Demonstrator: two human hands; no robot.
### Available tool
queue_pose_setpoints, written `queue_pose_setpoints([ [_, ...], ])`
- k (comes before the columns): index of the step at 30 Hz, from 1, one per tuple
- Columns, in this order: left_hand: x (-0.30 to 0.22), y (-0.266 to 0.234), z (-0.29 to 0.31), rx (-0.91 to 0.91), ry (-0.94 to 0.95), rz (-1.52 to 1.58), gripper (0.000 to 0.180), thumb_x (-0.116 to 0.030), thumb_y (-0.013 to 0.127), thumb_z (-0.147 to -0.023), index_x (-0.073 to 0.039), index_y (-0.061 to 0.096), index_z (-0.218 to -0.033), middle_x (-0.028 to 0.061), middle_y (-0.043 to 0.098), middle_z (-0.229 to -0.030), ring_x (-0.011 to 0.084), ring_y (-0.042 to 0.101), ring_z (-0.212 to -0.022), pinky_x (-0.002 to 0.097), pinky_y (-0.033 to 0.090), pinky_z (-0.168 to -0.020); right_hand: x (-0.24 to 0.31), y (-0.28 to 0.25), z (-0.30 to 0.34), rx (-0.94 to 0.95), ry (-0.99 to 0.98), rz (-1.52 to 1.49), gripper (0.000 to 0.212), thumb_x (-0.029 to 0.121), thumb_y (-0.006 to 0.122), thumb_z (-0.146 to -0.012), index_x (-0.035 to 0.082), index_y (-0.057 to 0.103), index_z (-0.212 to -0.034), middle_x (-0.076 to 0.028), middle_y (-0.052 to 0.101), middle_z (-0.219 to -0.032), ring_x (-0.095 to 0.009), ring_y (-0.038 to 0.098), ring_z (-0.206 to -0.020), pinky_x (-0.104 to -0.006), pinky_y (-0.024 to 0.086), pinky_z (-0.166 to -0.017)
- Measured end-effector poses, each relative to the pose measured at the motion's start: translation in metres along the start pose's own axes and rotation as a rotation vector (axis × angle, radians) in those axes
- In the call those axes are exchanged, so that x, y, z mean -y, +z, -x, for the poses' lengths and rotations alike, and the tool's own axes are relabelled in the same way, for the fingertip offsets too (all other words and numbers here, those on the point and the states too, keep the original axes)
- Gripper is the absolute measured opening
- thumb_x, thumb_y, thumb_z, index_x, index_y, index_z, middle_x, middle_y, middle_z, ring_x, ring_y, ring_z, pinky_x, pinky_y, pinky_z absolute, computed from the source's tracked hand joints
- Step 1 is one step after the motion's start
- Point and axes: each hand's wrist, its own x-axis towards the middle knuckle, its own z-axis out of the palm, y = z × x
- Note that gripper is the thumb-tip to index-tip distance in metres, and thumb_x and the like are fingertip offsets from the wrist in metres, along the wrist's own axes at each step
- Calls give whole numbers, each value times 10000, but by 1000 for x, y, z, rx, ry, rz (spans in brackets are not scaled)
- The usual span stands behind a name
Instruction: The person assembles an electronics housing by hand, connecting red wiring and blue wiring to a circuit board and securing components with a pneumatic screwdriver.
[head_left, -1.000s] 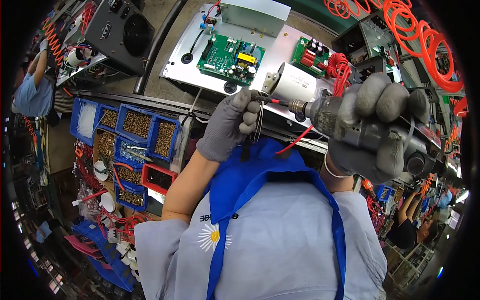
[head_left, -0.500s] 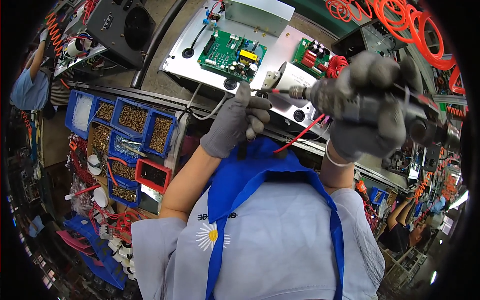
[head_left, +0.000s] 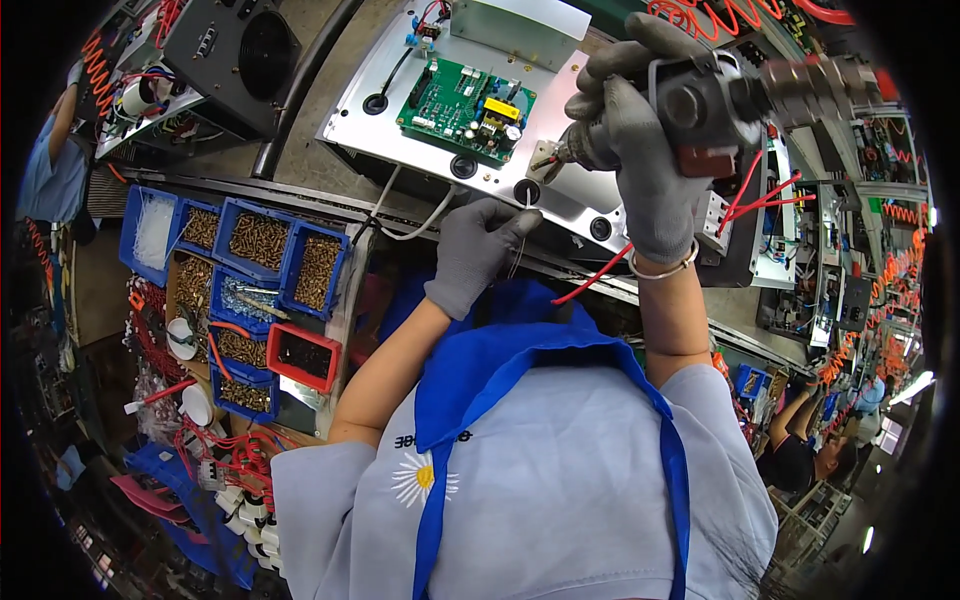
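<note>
My right hand [head_left: 655,150], in a grey glove, is wrapped round a dark power screwdriver [head_left: 690,100]. Its tip [head_left: 560,158] points left and down, at a small metal bracket [head_left: 543,160] on a silver metal chassis [head_left: 350,118]; whether they touch I cannot tell. At the chassis's front edge, my gloved left hand [head_left: 485,245] is closed, thumb against forefinger, on a thin white wire [head_left: 528,198] beside a black grommet [head_left: 526,188]. A green circuit board [head_left: 450,110] lies on the chassis, left of the tool. My right hand and the tool hide the chassis's right part.
Blue bins [head_left: 255,240] of brass fasteners and a red bin [head_left: 303,357] stand to the left. A red wire [head_left: 600,272] hangs off the chassis front. An upright metal plate [head_left: 520,35] rises at the back. Coiled red hoses [head_left: 690,15] hang at the upper right.
My left hand has left the screwdriver's tip and come down to the wire at the chassis edge. The screwdriver has swung up and left, with its tip now at the bracket.
</note>
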Motion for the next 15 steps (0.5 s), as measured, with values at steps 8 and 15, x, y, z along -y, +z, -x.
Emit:
queue_pose_setpoints([
  [8, -2, -1, -5, 26, -171, 134, 389, -364, 755, -821, 11, 682, -751, 34, 592, -542, 89, 543, -423, 244, 405, -404, -4, 16, -10, -195, 102, -76, 257, 31, 567, -857, -47, 589, -1100, -141, 662, -877, -187, 669, -720, -295, 555, -608],
  [15, -1, 1, -9, 63, -261, 200, 383, -385, 730, -832, -23, 639, -744, 37, 615, -626, 67, 517, -446, 197, 365, -387, 2, 18, -14, -184, 107, -64, 235, 25, 600, -839, -36, 577, -1065, -86, 643, -803, -120, 630, -648, -235, 513, -552],
])
